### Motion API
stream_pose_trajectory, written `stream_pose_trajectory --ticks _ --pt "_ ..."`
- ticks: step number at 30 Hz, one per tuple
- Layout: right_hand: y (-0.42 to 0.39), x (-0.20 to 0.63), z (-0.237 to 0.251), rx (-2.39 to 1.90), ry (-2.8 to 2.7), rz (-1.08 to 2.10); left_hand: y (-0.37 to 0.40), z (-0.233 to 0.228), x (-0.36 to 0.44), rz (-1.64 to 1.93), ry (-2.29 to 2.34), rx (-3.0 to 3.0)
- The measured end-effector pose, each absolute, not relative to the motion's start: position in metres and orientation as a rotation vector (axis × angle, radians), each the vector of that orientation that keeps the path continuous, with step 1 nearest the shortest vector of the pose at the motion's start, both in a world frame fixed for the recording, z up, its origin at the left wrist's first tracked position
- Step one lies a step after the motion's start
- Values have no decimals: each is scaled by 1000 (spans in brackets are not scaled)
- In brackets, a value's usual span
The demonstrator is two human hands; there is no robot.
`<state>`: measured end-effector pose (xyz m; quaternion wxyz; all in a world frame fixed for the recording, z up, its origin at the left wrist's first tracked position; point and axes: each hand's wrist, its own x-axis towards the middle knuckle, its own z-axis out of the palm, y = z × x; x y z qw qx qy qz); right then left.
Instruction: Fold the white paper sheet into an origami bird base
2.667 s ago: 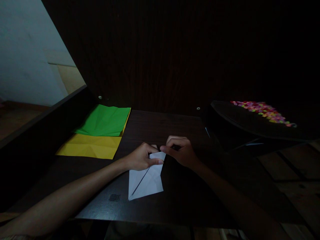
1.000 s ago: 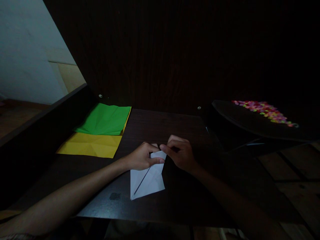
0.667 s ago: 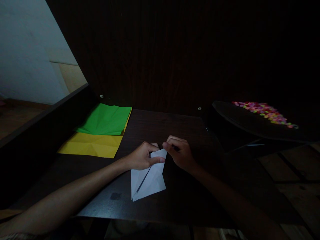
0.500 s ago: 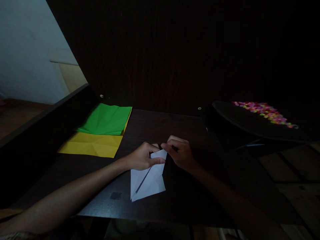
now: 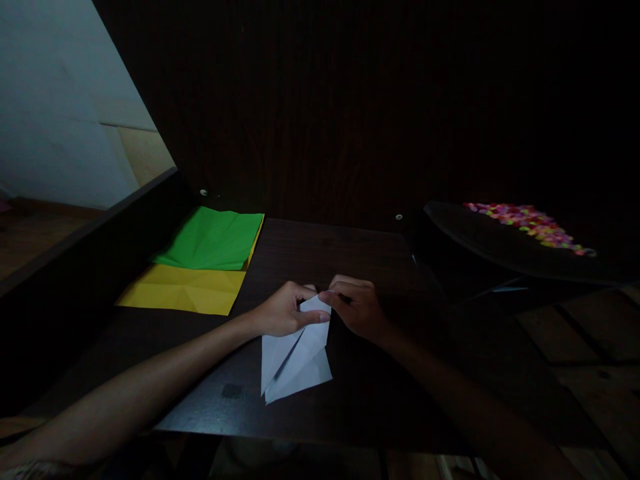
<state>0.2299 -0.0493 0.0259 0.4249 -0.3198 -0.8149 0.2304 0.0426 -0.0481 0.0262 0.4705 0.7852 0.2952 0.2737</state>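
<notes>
A folded sheet of white paper [image 5: 300, 367] is held a little over the dark tabletop, its layered points toward the front edge. My left hand [image 5: 285, 311] grips it from the left, thumb lying across the upper face and fingers behind it. At the paper's top corner, my right hand [image 5: 357, 305] pinches the edge between thumb and bent index finger. The paper's far side and the left fingertips are hidden.
Creased green paper [image 5: 213, 239] overlaps yellow paper [image 5: 183, 289] at the left of the tabletop [image 5: 320, 250]. A dark board [image 5: 300, 120] rises behind. Off to the right, a string of colourful beads [image 5: 530, 227] rests on a black object [image 5: 475, 233].
My right hand has shifted slightly left, its thumb now further over the paper's top corner. The paper's lower layers have spread a little apart. My left hand has barely moved.
</notes>
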Motion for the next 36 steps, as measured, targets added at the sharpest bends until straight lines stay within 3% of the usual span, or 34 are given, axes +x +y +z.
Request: stream_pose_trajectory --ticks 36 --pt "-49 231 26 -807 -2070 699 -47 23 41 653 703 1885"
